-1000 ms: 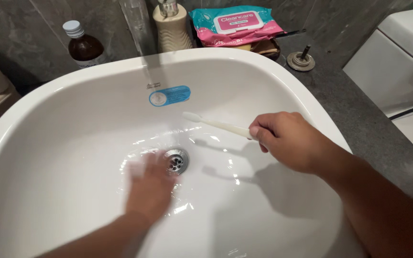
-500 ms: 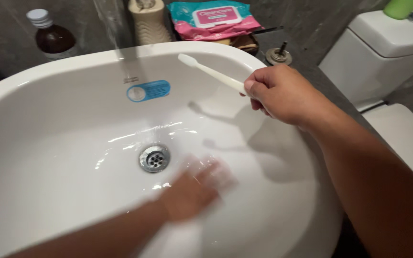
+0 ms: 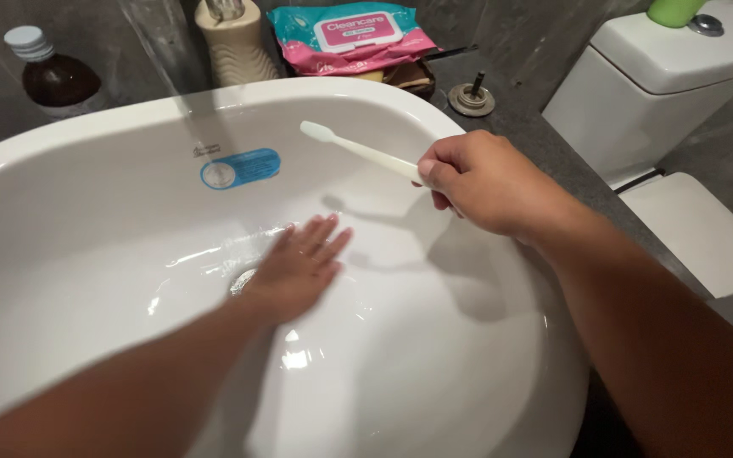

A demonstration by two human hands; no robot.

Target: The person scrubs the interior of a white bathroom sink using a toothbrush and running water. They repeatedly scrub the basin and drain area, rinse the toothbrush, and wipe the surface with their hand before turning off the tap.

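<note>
A white oval sink basin (image 3: 485,365) fills most of the view, its floor wet with a thin stream of water falling from above. My left hand (image 3: 294,270) lies flat, fingers spread, on the wet basin floor and covers most of the metal drain (image 3: 242,281). My right hand (image 3: 481,182) hovers over the basin's right side, closed around the handle of a white toothbrush (image 3: 354,148) whose head points up and to the left.
Behind the sink stand a brown bottle with a white cap (image 3: 51,78), a beige soap dispenser (image 3: 235,47) and a pink-and-teal pack of wipes (image 3: 354,36). A metal fitting (image 3: 471,99) sits on the grey counter (image 3: 579,182). A white toilet (image 3: 680,76) stands to the right.
My left hand swept across the basin floor, right of the drain and then back up over it. My right hand with the toothbrush rose toward the back rim and has stayed there.
</note>
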